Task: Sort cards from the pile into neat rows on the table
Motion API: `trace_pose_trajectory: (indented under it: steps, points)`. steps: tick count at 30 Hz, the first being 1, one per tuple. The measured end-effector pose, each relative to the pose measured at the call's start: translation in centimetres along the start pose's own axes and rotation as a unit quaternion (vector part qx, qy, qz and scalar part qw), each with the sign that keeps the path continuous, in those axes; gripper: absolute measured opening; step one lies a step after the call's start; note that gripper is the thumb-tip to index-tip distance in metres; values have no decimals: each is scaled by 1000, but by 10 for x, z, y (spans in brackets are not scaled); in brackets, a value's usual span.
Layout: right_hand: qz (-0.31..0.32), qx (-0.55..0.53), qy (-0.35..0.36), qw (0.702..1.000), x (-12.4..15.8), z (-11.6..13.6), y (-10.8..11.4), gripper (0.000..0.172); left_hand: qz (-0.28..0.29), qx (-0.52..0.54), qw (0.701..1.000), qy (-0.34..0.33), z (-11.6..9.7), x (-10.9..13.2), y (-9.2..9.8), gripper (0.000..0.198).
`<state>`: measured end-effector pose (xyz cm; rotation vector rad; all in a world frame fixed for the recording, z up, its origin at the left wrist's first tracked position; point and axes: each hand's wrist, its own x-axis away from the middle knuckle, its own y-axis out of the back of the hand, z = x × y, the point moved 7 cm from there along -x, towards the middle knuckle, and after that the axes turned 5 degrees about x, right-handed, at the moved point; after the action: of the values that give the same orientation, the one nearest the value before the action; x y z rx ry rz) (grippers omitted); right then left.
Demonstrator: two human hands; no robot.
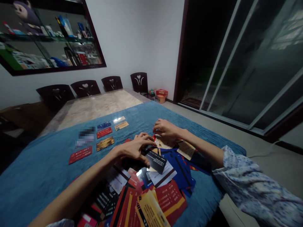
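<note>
My left hand (137, 147) lies over a loose heap of plastic cards, its fingers spread and its thumb at the edge of a black card (156, 161). At the heap's far side is my right hand (167, 128), its fingers curled down above a cream card (164, 142); what they pinch, if anything, is hidden. By my right forearm lies a pale gold card (186, 149). Blue cards (177, 167) and a white card with a dark stripe (163, 174) overlap beneath the black one. Nearer me are red cards (170, 199) and a yellow card (151, 208).
Left of the heap, separate cards lie in rough rows, among them a red card (80, 154), a gold card (105, 143) and a blue card (103, 126). A blue cloth (52, 160) covers this end of the marble table (99, 104). Dark chairs (85, 87) stand beyond.
</note>
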<state>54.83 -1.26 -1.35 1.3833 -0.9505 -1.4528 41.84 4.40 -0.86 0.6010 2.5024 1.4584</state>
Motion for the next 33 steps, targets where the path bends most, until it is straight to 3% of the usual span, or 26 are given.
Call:
trace_pose_trajectory:
  steps: [9, 20, 27, 33]
  points:
    - [-23, -18, -18, 999, -10, 1, -9, 15, -61, -32, 997, 26, 20, -3, 1, 51]
    - [-52, -91, -25, 994, 0, 16, -7, 12, -126, -112, 981, 92, 48, 3, 6, 43]
    - [14, -89, -9, 996, 9, 27, -8, 30, -152, -110, 972, 143, 60, 10, 9, 40]
    - [25, -70, -6, 997, 11, 31, -7, 37, -170, -85, 976, 108, 53, 9, 8, 32]
